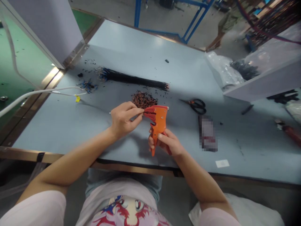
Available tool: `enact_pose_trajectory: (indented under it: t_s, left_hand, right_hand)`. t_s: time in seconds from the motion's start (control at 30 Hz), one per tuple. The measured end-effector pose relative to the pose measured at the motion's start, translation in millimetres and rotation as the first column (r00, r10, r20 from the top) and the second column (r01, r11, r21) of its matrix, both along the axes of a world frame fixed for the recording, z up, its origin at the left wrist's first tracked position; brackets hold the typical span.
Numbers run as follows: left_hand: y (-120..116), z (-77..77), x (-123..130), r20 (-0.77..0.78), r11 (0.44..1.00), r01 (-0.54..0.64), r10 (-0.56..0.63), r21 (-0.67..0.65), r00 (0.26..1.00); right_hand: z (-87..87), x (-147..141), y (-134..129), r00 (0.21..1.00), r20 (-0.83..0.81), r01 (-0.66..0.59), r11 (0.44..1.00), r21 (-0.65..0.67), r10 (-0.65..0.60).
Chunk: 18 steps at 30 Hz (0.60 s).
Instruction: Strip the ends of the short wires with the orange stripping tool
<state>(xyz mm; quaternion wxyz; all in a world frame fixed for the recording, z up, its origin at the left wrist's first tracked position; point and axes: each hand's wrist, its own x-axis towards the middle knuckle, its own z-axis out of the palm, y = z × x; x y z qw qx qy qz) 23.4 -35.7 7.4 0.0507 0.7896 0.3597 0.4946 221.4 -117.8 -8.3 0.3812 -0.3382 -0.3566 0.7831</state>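
Note:
My right hand (pixel 166 142) grips the handles of an orange and red wire stripper (pixel 160 117), its jaws facing left. My left hand (pixel 127 119) is closed in a pinch right at the jaws, on a thin wire that is mostly hidden by the fingers. Just behind the tool's head lies a heap of short brown wire offcuts (pixel 143 99). Farther back a long bundle of black wires (pixel 136 80) lies across the table, with blue and bare ends at its left.
Black-handled scissors (pixel 198 106) and a blurred-out rectangular item (pixel 208 133) lie to the right on the table (pixel 178 169). At left are a small pile of blue-black pieces (pixel 87 86) and a white cable (pixel 35 93). Upright panels (pixel 49 28) stand at both sides.

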Motion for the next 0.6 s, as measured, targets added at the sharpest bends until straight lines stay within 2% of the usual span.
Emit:
enact_pose_trajectory:
  t_s: [0.17, 0.3, 0.47, 0.6]
  left_hand:
    - [-0.1, -0.3, 0.2, -0.039, 1.0, -0.011, 0.011, -0.009, 0.999]
    - [0.3, -3.1, 0.9, -0.07, 0.999, -0.012, 0.015, 0.038, 0.997]
    - [-0.5, -5.5, 3.7, -0.105, 0.998, -0.037, 0.042, 0.048, 0.994]
    - [5.2, -4.0, -0.3, -0.109, 0.999, -0.044, 0.046, 0.021, 0.993]
  right_hand:
    - [5.6, -3.0, -0.9, 1.0, -0.021, 0.009, 0.999, -0.038, -0.01]
    - [9.0, -4.3, -0.9, 0.999, -0.034, -0.012, 0.998, -0.058, 0.01]
    - [5.8, -5.9, -1.6, 0.999, -0.05, -0.003, 0.995, -0.095, -0.002]
    - [6.9, -3.9, 1.5, 0.998, -0.067, 0.01, 0.999, -0.05, -0.014]
